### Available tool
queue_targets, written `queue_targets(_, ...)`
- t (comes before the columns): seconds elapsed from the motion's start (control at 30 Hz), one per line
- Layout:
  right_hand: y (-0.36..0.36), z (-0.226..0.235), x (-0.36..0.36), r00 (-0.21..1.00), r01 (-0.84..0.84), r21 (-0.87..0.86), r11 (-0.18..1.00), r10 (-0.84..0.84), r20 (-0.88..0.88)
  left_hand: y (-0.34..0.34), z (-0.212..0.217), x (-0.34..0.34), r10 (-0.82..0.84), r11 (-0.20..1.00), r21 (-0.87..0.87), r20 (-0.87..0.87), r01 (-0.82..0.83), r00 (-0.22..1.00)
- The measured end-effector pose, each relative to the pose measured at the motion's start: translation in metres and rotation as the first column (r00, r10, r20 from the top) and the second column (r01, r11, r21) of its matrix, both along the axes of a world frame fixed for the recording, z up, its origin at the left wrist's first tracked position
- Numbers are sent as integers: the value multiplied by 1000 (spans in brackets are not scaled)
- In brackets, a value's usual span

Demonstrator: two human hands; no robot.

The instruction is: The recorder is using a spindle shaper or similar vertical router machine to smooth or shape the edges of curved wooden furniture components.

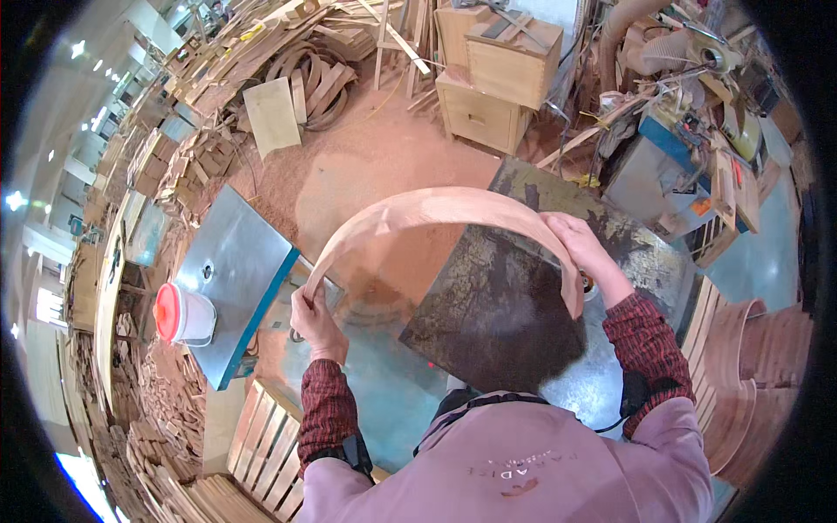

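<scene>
A broad, thin wooden arch (pixel 427 207), pale reddish and bent in a half circle, is held up in front of me with its crown pointing away. My left hand (pixel 319 331) is closed around its left end. Farther up on the other side, my right hand (pixel 575 242) grips the arch near its right end, fingers partly hidden behind the wood. The right end hangs above a dark, worn metal machine table (pixel 488 305); how far above, I cannot tell. A small round part by my right wrist is too hidden to name.
To the left, a white bucket with a red lid (pixel 187 315) stands on a blue-edged metal table (pixel 235 261). Slatted wooden racks (pixel 266 436) flank me, with curved panels (pixel 741 383) at right. Beyond are a wooden cabinet (pixel 484 115), a sawdust-covered floor (pixel 384 166) and scrap wood piles.
</scene>
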State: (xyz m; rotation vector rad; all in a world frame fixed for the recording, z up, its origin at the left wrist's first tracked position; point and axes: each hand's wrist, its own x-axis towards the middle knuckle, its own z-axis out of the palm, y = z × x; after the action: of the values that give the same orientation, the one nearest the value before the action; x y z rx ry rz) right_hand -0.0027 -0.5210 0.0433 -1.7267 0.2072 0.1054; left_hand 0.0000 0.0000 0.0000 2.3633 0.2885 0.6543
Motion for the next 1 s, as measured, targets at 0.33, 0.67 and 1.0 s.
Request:
queue_targets(0.33, 85, 127, -70, 908, -384, 61, 921, 389, -158, -9, 30, -22, -277, 958, 67, 487, 280, 828)
queue_targets(0.67, 124, 166, -158, 982, -158, 52, 986, 162, -98, -105, 67, 9, -446, 859, 17, 515, 512, 732)
queue_targets(1.0, 151, 161, -302, 859, 495, -67, 866, -476, 190, -228, 142, -131, -846, -260, -920, 363, 292, 390)
